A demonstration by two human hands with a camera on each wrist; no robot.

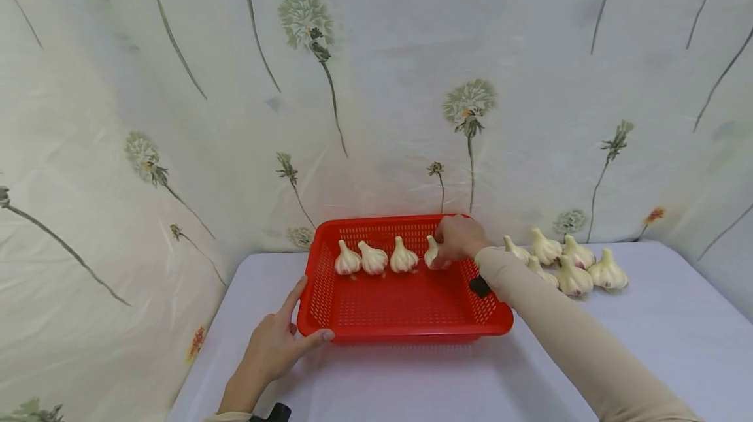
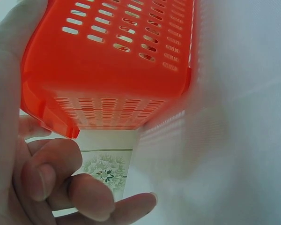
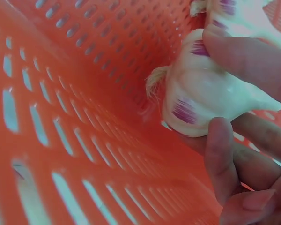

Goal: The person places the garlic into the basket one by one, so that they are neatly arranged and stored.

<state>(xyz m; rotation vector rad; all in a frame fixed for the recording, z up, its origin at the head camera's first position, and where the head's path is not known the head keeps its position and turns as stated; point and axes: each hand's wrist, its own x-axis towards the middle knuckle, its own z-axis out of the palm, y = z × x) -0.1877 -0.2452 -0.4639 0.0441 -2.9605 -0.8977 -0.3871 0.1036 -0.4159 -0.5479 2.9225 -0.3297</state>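
Note:
My right hand (image 1: 461, 238) reaches over the right part of the red basket (image 1: 406, 332) and holds a garlic bulb (image 1: 432, 252) between thumb and fingers. In the right wrist view the held garlic bulb (image 3: 201, 89) shows purple streaks and a tuft of roots, with its neck pointing right. Three more garlic bulbs (image 1: 403, 256) stand to its left in a row inside the basket. My left hand (image 1: 272, 347) touches the basket's front left corner, index finger and thumb spread straight along the rim. Its other fingers (image 2: 91, 197) are loosely bent outside the basket in the left wrist view.
Several garlic bulbs (image 1: 575, 277) lie in a cluster on the table (image 1: 665, 324), right of the basket and partly behind my right forearm. A curtain-like sheet (image 1: 382, 82) with dandelion prints hangs behind the table and along its left side.

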